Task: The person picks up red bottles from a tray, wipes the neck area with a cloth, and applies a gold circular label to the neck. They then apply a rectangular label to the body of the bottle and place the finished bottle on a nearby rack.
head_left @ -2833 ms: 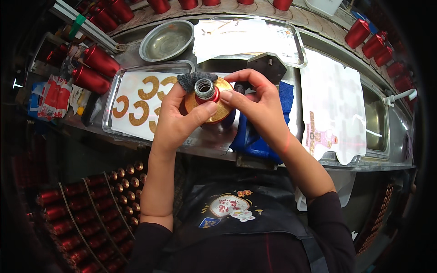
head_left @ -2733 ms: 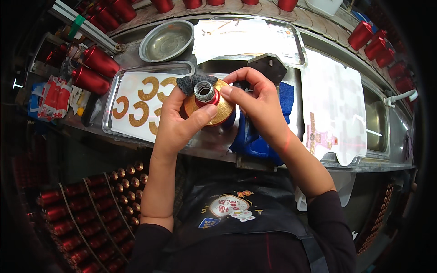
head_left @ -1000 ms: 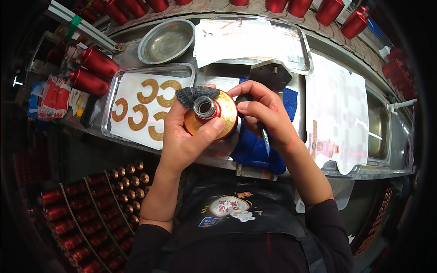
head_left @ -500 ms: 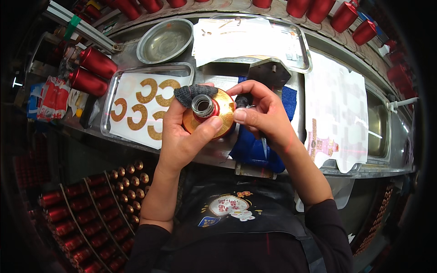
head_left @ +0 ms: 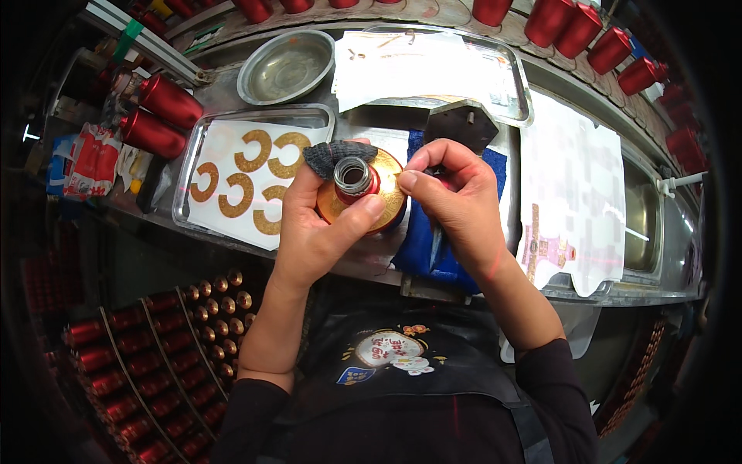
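My left hand [head_left: 313, 224] is closed around a bottle with a gold shoulder [head_left: 386, 207], a red collar and a clear threaded glass neck [head_left: 353, 176]. The open mouth tilts up toward me. Dark grey knit material [head_left: 340, 157] covers left fingers behind the neck. At the right edge of the gold shoulder, my right hand [head_left: 460, 193] pinches thumb and index finger together; what lies between their tips is too small to make out. A thin pointed tool [head_left: 437, 238] shows below the right palm, and its upper part is hidden.
On the left, a metal tray [head_left: 182, 193] carries gold C-shaped decals [head_left: 236, 193] on white paper. Behind stand a metal bowl [head_left: 286, 68] and another tray with paper sheets [head_left: 410, 66]. A blue cloth [head_left: 421, 259] lies under my hands. Red bottles [head_left: 158, 135] line the rim.
The bottle and both hands have shifted slightly right. My right hand's fingers have drawn together in a pinch at the gold edge. Red bottles along the back have moved.
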### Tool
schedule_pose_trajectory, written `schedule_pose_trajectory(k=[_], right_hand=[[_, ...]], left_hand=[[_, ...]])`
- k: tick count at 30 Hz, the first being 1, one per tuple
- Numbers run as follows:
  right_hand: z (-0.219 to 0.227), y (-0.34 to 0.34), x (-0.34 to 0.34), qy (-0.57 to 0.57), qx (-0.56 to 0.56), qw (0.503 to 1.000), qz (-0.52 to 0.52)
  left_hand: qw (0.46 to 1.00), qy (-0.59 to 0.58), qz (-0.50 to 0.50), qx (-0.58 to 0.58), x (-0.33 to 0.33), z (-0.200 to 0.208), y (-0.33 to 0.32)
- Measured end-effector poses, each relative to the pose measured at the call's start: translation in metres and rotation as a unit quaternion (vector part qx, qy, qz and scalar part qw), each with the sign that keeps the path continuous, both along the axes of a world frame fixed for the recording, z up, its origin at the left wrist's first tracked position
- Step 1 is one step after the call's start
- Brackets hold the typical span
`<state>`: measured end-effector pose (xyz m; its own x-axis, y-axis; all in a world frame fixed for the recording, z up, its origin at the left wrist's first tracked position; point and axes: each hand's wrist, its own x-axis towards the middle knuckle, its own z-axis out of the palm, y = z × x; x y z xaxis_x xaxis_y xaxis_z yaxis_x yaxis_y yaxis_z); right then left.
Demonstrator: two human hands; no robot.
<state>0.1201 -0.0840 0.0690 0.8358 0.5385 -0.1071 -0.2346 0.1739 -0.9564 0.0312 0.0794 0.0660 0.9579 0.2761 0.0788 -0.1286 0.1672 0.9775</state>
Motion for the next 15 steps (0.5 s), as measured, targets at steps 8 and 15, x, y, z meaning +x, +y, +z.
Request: schedule_pose_trajectory(k=[8,15], right_hand=[[-0.0015,-0.0042,-0.0056,-0.019,0.061,0.998,0.010],[-0.0077,0.0036,0.0026,0.036,0.071,0.996,0.035]], left_hand=[[1.000,0.001,0.000,-0.002,0.0002,0.0001,-0.0007],[0.999,0.036,0.005,0.013,-0.0004,0.0011,-0.0007]])
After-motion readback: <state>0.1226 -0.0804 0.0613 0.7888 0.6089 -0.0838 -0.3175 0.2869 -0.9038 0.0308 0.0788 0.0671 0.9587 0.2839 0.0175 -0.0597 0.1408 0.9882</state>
